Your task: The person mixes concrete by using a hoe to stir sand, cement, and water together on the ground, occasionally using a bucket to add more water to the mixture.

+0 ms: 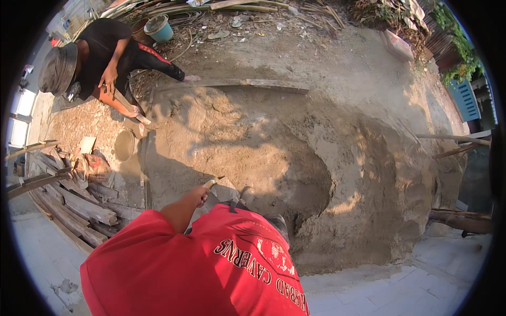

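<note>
My left hand (pixel 199 196) reaches out past the red sleeve, its fingers closed around a pale-handled tool that looks like a trowel (pixel 213 183). A light grey flat face shows beside the handle, low over the wet concrete (pixel 232 152). My right arm and hand do not show; the red shirt fills the lower middle. The concrete is rough and lumpy on the left, with a curved edge where a higher, greyer part begins on the right.
A person (pixel 105 58) in dark clothes and a hat crouches at the upper left, a hand near the knee. A wooden board (pixel 263 84) borders the far side. A bucket (pixel 125 145), stacked planks (pixel 79 205) and a blue-green bucket (pixel 159 30) lie leftward. White tiles (pixel 363 295) run along the near side.
</note>
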Demonstrator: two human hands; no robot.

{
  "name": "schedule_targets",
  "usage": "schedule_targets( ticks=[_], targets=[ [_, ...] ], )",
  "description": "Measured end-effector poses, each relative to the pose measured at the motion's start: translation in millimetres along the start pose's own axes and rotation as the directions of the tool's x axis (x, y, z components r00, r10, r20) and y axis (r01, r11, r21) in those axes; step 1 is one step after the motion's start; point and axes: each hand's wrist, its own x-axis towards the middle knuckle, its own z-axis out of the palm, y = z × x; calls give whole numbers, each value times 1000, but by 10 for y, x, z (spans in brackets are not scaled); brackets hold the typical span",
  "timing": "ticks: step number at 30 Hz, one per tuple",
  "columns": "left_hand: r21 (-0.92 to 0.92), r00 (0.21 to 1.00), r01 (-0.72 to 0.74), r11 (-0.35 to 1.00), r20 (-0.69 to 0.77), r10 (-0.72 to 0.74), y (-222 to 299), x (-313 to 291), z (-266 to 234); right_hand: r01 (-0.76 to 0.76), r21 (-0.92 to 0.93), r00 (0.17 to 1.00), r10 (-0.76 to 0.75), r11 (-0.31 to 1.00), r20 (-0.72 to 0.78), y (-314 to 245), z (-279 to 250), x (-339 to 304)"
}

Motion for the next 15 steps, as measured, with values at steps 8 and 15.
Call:
schedule_targets(
  ticks=[8,15],
  targets=[
    [142,986,-133,981,115,118,1092,-254,544,-158,160,969,184,974,-164,-1217,-2245,-4],
    [-10,965,-247,969,88,247,2393,-1071,1017,191,212,845,-51,959,-532,-2618,-4131,474]
  ],
)
